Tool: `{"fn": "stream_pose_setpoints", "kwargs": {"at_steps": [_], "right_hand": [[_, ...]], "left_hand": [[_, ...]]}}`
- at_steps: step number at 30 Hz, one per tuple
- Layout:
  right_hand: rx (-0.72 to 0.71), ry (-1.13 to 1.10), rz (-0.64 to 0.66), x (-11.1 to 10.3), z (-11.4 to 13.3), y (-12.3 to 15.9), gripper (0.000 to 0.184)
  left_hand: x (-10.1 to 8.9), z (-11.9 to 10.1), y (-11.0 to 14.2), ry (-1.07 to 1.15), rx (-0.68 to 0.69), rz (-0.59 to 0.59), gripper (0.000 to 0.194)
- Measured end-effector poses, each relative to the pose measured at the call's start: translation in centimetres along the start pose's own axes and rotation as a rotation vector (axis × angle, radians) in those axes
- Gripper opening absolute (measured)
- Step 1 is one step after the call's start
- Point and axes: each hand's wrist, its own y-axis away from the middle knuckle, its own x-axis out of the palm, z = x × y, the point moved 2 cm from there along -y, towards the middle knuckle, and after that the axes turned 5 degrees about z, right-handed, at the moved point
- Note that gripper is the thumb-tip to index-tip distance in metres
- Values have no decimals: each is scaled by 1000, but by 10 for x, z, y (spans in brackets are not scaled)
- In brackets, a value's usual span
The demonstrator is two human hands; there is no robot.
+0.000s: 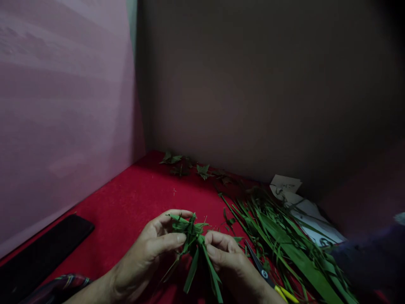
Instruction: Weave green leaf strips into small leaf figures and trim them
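Note:
Between my two hands, above the red cloth, is a small bundle of folded green leaf strips (pixel 191 232), with loose ends hanging down. My left hand (pixel 155 242) grips its left side, thumb in front and fingers behind. At the right side, my right hand (pixel 226 251) pinches a strip between thumb and curled forefinger. The exact folds at the centre of the bundle are too dark to make out. Just beside my right wrist lies a pair of scissors (pixel 264 272) with yellow handles, partly hidden by my forearm.
A heap of long green leaves (pixel 284 240) covers the right side of the red tabletop (pixel 120 211). White papers (pixel 306 211) lie behind it. Several ivy-like leaves (pixel 202 171) line the back edge. A long black object (pixel 47 249) rests at left, by a pale wall (pixel 63 105).

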Motion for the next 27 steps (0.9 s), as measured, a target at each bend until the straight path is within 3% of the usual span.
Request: {"fn": "stream_pose_setpoints", "kwargs": {"at_steps": [9,19,27], "right_hand": [[10,18,10,2,4,1,27],[3,37,33,-3,0,0,24],[8,29,31,-3,1,-2,22]], "left_hand": [[-6,-4,1,-231,35,6,21],[-8,-3,-3,113,-168,53,28],[-12,0,-8,121,-152,-68,22]]}}
